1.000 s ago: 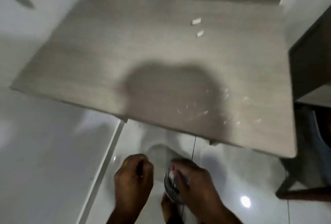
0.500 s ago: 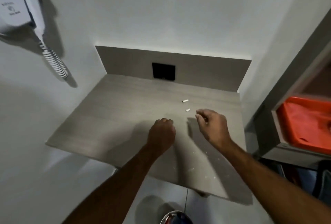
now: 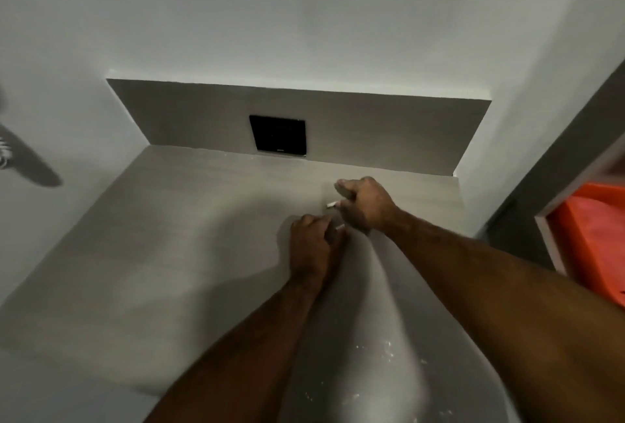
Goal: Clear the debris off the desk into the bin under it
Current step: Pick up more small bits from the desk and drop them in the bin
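Observation:
Two small white scraps lie on the grey wood-grain desk (image 3: 189, 253), toward its back right. My right hand (image 3: 367, 206) rests over the far scrap (image 3: 332, 204), which pokes out beside the thumb, below a spread forefinger. My left hand (image 3: 314, 246) is curled just in front, its fingertips touching the near scrap (image 3: 340, 227). Whether either scrap is gripped is unclear. Several fine white crumbs (image 3: 389, 351) are strewn over the desk's front right, between my forearms. The bin is out of view.
A black square outlet plate (image 3: 278, 135) sits in the desk's back panel. An orange tray (image 3: 588, 240) fills a shelf unit to the right. White walls close in behind and on the left.
The view rose from the floor and bin to the desk. Both hands came up from the bin, reached across the desk and arrived at the two white scraps.

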`<move>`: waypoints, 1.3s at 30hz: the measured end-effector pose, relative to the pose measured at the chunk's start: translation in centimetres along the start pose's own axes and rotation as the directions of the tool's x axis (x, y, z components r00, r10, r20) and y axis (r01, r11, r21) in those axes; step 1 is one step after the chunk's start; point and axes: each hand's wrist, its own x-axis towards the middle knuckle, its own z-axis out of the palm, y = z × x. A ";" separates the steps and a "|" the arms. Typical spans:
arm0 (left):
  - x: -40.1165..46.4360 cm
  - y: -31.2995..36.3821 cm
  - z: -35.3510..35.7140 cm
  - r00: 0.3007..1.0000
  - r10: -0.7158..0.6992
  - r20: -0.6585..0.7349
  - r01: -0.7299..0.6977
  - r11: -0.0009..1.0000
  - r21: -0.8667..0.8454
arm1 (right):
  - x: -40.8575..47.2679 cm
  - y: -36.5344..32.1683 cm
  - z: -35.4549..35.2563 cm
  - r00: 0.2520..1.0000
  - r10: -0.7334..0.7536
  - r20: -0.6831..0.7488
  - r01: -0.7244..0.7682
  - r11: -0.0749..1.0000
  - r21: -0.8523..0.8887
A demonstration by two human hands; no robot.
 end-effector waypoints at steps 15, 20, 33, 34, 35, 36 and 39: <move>-3.3 2.9 -3.0 0.973 -0.062 -0.220 0.005 0.968 -0.250 | -10.0 -0.9 2.6 0.919 0.232 -0.318 -0.095 0.916 0.391; -20.3 1.1 -7.0 0.917 0.095 -0.388 -0.206 0.944 -0.258 | -28.5 -3.8 8.2 0.902 0.197 -0.385 0.051 0.835 0.548; -44.3 -18.1 12.3 0.789 -0.558 0.258 0.562 0.825 0.065 | -40.8 9.8 40.8 0.858 0.451 0.245 -0.502 0.838 0.215; -44.0 -19.6 13.7 0.774 -0.559 0.298 0.553 0.825 0.112 | -39.9 10.4 42.8 0.837 0.476 0.270 -0.535 0.815 0.222; -43.5 -20.8 14.7 0.768 -0.550 0.329 0.532 0.833 0.151 | -38.8 10.9 44.2 0.812 0.504 0.294 -0.571 0.789 0.226; -43.1 -21.9 15.5 0.764 -0.536 0.359 0.505 0.843 0.185 | -37.9 11.2 45.5 0.783 0.532 0.324 -0.608 0.764 0.215; -41.8 -24.2 17.2 0.684 -0.509 0.523 0.464 0.856 0.228 | -36.3 11.9 48.3 0.716 0.563 0.414 -0.660 0.739 0.135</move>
